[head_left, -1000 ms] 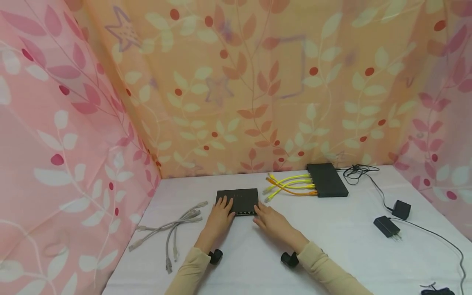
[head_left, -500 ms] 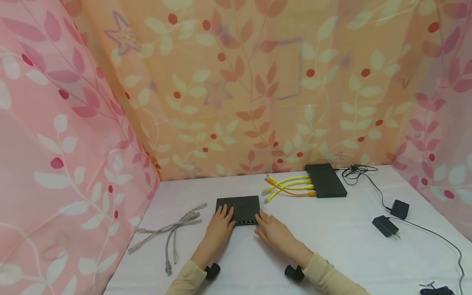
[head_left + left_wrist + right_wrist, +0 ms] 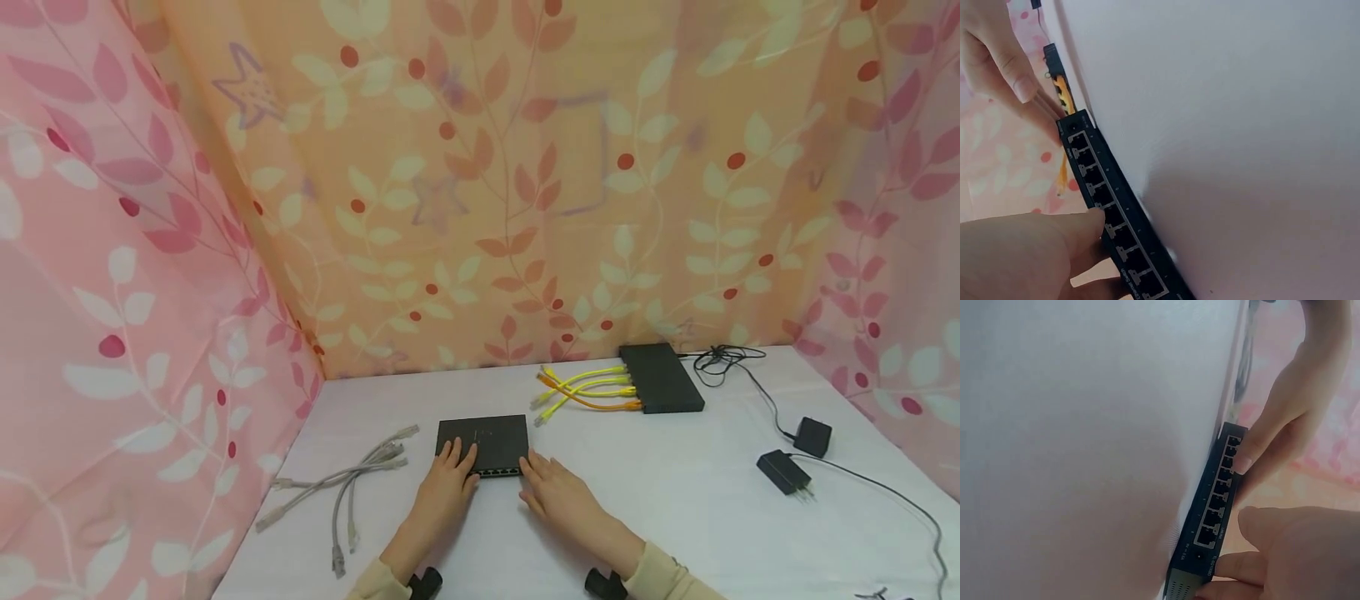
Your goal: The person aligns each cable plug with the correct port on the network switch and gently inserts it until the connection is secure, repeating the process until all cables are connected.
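1. Black network switch: lies flat at the middle of the white table, with its row of ports on the near side, toward the person.
2. Left hand: fingers extended and released, resting on the left part of the switch's top; the thumb touches the near edge beside the ports.
3. Right hand: fingers likewise straight and released, set against the right side of the switch, the thumb spread toward the near side.
4. Grey cables: a crossed group to the left of the switch, well apart from the right hand.
5. Yellow cables and orange cable: far and to the right of the switch, plugged into the left side of a larger black box, their other ends loose on the table.
6. Black cord: bundled just right of the box and running nearer to a square adapter.
7. Second adapter: just nearer and left of the first, prongs showing.
8. Patterned cloth: orange at the far side, pink at left and right.
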Available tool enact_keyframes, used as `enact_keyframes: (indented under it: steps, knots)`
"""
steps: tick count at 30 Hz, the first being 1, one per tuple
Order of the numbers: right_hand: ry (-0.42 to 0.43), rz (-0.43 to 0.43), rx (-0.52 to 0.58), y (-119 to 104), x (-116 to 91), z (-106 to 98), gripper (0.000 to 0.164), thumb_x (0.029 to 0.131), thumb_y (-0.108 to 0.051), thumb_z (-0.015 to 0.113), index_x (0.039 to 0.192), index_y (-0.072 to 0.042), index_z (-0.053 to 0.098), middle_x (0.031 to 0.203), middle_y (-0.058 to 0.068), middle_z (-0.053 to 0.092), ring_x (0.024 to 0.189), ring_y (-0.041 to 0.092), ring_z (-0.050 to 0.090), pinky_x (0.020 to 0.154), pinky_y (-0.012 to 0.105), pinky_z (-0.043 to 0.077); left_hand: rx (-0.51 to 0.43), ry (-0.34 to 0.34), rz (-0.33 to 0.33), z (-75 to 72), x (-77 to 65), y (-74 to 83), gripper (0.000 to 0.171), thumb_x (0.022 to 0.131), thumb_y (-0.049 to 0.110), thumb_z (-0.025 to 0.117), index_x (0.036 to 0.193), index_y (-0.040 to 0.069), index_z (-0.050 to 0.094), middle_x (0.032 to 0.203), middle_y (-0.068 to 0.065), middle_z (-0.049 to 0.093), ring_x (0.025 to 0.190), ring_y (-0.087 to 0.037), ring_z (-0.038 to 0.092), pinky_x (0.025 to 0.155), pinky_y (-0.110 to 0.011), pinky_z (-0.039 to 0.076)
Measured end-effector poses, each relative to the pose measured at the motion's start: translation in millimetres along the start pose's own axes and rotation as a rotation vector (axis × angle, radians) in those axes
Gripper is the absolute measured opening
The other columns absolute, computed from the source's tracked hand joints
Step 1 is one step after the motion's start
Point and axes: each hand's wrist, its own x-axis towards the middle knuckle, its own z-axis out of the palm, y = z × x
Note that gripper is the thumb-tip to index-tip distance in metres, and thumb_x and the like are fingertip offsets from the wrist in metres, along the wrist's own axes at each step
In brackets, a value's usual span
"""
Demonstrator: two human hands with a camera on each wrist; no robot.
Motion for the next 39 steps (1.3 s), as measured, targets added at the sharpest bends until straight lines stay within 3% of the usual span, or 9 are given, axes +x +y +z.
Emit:
enact_keyframes:
  steps: [7,10,14,19,23,27,39]
  knots:
    - [-0.029,0.018,0.079,6,4,0,0.044,0.092,-0.032,0.056,0.124,-0.002,0.057,0.129,0.018,0.054,0.114,0.028,0.056,0.093,0.042,0.045,-0.047,0.023,-0.004,-0.7,5.1,-12.2,0.045,0.093,0.029,0.055,0.131,0.006,0.052,0.139,-0.024,0.042,0.13,-0.04,0.037,0.099,-0.053,0.036]
    - [-0.033,0.054,0.168,13,11,2,0.045,0.09,-0.032,0.059,0.126,-0.004,0.056,0.13,0.017,0.054,0.114,0.029,0.056,0.089,0.043,0.048,-0.164,0.016,-0.065,-3.4,14.4,-23.6,0.053,0.094,0.032,0.054,0.137,0.003,0.043,0.144,-0.025,0.032,0.133,-0.041,0.03,0.102,-0.054,0.032]
    - [-0.052,0.126,0.341,26,24,7,0.056,0.091,-0.034,0.058,0.136,-0.002,0.045,0.137,0.022,0.044,0.124,0.034,0.046,0.095,0.048,0.043,-0.379,-0.011,-0.167,-5.8,30.3,-40.6,0.068,0.095,0.034,0.051,0.143,-0.006,0.024,0.146,-0.032,0.02,0.135,-0.045,0.021,0.105,-0.057,0.025]
    - [-0.082,0.159,0.51,34,35,12,0.062,0.095,-0.035,0.051,0.141,0.001,0.033,0.143,0.025,0.034,0.131,0.035,0.037,0.102,0.049,0.035,-0.511,-0.017,-0.241,-2.2,41.2,-51.0,0.07,0.096,0.033,0.049,0.139,-0.014,0.022,0.141,-0.035,0.028,0.132,-0.047,0.026,0.105,-0.056,0.025]
    - [-0.116,0.143,0.573,39,40,15,0.067,0.095,-0.039,0.049,0.144,-0.001,0.026,0.147,0.023,0.027,0.134,0.034,0.032,0.105,0.048,0.031,-0.53,-0.002,-0.265,-1.6,43.1,-52.3,0.067,0.095,0.032,0.05,0.139,-0.013,0.026,0.141,-0.033,0.031,0.131,-0.046,0.028,0.105,-0.056,0.026]
    - [-0.121,0.117,0.617,46,41,17,0.07,0.094,-0.038,0.052,0.144,0.002,0.023,0.148,0.024,0.023,0.136,0.035,0.027,0.107,0.049,0.028,-0.517,0.021,-0.218,-1.3,44.7,-52.4,0.063,0.095,0.027,0.052,0.137,-0.014,0.029,0.138,-0.033,0.035,0.129,-0.046,0.032,0.104,-0.055,0.028]
    - [-0.097,0.079,0.589,48,30,15,0.077,0.088,-0.041,0.06,0.14,0.007,0.031,0.145,0.027,0.029,0.133,0.034,0.034,0.103,0.045,0.034,-0.503,0.006,-0.2,-3.8,46.8,-44.1,0.057,0.094,0.02,0.053,0.135,-0.016,0.033,0.137,-0.033,0.037,0.128,-0.046,0.034,0.104,-0.054,0.029]
